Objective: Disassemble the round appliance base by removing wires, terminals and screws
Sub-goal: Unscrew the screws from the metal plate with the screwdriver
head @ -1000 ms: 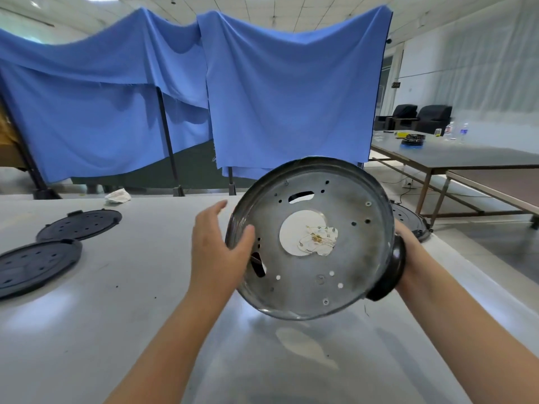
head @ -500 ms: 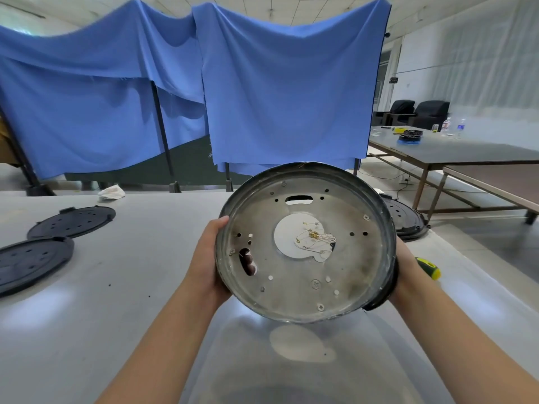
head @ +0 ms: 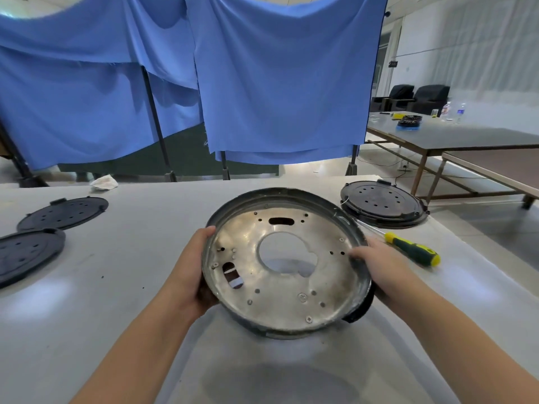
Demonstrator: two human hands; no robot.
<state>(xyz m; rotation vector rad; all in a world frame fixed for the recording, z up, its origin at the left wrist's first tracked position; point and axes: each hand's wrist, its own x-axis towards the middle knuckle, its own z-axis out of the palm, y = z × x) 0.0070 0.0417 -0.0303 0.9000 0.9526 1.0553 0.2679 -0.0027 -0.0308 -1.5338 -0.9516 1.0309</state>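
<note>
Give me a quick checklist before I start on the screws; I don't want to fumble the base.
1. Base held at both sides by left hand and right hand: ok.
2. Base resting flat on the table: not ok, it is tilted, held up.
3. Screwdriver close by on the table: ok.
4. A hand free for the tool: not ok.
5. Screws left in the plate: ok, several show.
6. Wires or terminals underneath: cannot tell.

Bright overhead light, glare patches on table (head: 87, 330); edges bowed, perhaps slightly soft.
</note>
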